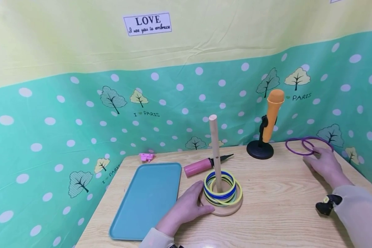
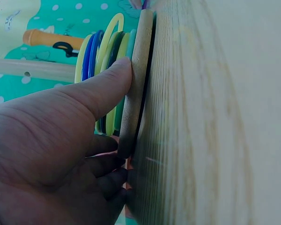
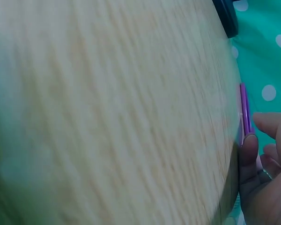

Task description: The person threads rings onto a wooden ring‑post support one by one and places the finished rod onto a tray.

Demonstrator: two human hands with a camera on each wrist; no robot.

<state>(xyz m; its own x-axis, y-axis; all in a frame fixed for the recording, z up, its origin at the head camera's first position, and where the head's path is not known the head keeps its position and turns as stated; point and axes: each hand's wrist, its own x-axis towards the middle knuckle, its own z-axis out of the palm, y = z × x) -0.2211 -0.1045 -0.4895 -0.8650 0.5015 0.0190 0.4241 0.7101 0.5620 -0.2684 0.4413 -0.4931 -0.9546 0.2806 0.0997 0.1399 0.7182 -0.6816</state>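
Observation:
A round wooden base (image 1: 226,210) carries an upright wooden peg (image 1: 215,148), with yellow, blue, black and green rings (image 1: 239,193) stacked round the peg's foot. My left hand (image 1: 190,204) holds the left edge of this base, thumb at the front and fingers round the far side. In the left wrist view the thumb (image 2: 110,84) presses against the base beside the rings. At the table's far right lie two overlapping purple rings (image 1: 292,151). Over their right part is my right hand (image 1: 325,163); its thumb tip (image 3: 249,143) is right at a purple ring, the forefinger slightly apart.
A blue tray (image 1: 148,203) lies to the left, with a small pink toy (image 1: 146,157) behind it. Behind the peg lies a pink hand pump (image 1: 198,167). An orange microphone (image 1: 272,117) stands on a black stand (image 1: 260,150) near the patterned cloth wall (image 1: 173,134).

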